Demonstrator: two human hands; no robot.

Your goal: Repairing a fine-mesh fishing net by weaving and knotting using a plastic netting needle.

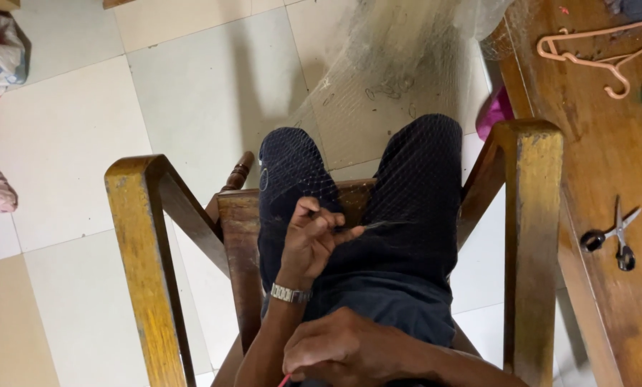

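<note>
While seated in a wooden armchair (149, 236), the person works a fine mesh net (378, 86) across the lap.

From the head view, the left hand (310, 240), a metal watch at its wrist, has its fingers curled shut, pinching a thin dark needle-like tool (353, 229) against the net where it lies over the dark trousers (407, 236). The right hand (342, 351) sits low at the frame's edge, loosely closed; whether it grips anything I cannot tell, though a red thread end (285, 380) shows just beside it. The net, sheer and pale, stretches away over the glossy floor tiles (70, 143). On the worn brown wooden surface (607, 179) at right lie small scissors (615, 240) and a pink wire hanger (597, 54).
</note>
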